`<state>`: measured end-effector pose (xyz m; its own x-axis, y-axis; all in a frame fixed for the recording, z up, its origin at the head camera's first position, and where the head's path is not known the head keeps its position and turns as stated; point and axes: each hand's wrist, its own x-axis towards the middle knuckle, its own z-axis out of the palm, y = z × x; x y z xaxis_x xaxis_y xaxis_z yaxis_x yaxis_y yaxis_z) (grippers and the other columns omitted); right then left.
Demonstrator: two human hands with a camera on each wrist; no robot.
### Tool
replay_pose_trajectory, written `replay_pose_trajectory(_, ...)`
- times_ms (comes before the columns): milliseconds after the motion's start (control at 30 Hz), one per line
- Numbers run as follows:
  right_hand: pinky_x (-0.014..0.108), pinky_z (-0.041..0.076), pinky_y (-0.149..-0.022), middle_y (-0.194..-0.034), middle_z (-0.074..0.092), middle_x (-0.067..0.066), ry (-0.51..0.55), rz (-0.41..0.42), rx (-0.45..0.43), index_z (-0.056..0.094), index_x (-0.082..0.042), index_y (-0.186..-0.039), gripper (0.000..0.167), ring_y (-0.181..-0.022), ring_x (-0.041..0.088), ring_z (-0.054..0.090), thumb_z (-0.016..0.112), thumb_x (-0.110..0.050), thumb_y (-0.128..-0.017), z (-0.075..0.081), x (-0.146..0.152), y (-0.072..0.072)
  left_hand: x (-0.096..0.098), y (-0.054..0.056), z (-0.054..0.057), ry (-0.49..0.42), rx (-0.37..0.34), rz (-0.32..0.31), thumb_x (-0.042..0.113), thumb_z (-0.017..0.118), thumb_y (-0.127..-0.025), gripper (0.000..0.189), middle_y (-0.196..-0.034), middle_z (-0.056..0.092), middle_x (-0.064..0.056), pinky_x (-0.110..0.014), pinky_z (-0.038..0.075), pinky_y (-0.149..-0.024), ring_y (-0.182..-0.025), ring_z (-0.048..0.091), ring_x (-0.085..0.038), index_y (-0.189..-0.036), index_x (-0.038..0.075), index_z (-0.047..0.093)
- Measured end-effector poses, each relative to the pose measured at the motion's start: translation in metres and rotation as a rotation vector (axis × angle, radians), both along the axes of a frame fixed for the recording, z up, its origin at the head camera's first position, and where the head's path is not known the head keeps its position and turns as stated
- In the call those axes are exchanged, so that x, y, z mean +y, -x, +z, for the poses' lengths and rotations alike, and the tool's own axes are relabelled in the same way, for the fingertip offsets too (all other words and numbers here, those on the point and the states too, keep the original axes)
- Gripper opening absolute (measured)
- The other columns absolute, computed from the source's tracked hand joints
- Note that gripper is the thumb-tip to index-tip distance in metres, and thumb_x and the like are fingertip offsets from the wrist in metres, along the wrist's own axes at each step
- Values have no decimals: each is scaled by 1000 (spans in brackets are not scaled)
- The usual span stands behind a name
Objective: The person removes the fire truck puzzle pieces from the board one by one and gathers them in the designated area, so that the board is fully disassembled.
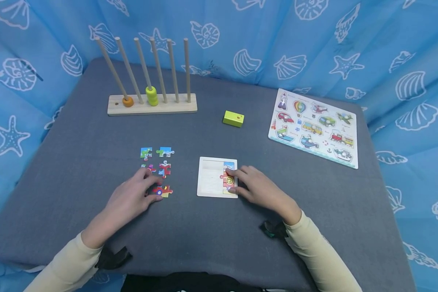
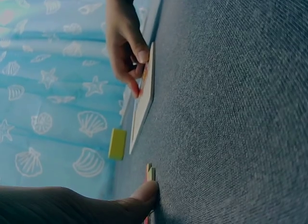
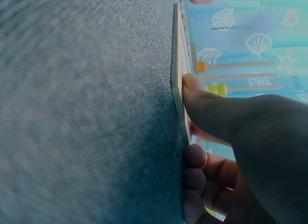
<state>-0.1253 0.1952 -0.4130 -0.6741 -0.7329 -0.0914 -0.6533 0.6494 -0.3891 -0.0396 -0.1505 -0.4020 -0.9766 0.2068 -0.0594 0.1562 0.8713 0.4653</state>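
My left hand [image 1: 133,192] pinches a red jigsaw piece with a car picture [image 1: 166,190] at the table surface, the thumb [image 2: 148,191] at its near edge. Several other jigsaw pieces, among them a blue and green one [image 1: 165,152] and a red and blue one [image 1: 164,168], lie just beyond that hand. To the right is a square wooden puzzle tray [image 1: 209,178], with a column of joined pieces [image 1: 229,180] along its right side. On this column rest the thumb and index finger of my right hand [image 1: 257,186], while its other fingers bend beside the tray's edge.
At the back left stands a wooden peg rack [image 1: 153,108] with orange and green beads. A yellow-green block [image 1: 233,119] lies beyond the tray. The vehicle picture board [image 1: 315,127] is at the back right. A blue shell-patterned curtain [image 1: 263,40] borders the grey table [image 1: 190,231].
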Motion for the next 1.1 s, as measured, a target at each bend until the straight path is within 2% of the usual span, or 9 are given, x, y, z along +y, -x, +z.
replay_pose_trajectory(333, 31, 38, -71, -93, 54, 1, 8, 0, 14, 54, -14, -136, 49, -80, 15, 45, 64, -34, -92, 1, 0, 0, -3, 0, -1, -7, 4, 5, 20, 85, -72, 36, -100, 53, -9, -27, 37, -55, -68, 47, -15, -104, 12, 70)
replay_pose_trajectory(767, 33, 40, -73, -95, 56, 2, 28, 7, 34, 55, -13, -134, 48, -82, 15, 47, 65, -33, -92, -2, 0, 0, -6, 0, -4, -5, 42, -1, 21, 85, -72, 32, -99, 54, -8, -27, 36, -54, -67, 46, -14, -99, 13, 70)
replay_pose_trajectory(1100, 32, 39, -72, -93, 55, 2, 36, 9, 28, 54, -13, -135, 49, -81, 15, 45, 65, -33, -92, 0, 0, 0, -8, 0, -2, 10, 22, -6, 21, 85, -72, 35, -100, 53, -9, -27, 37, -55, -69, 47, -15, -102, 12, 70)
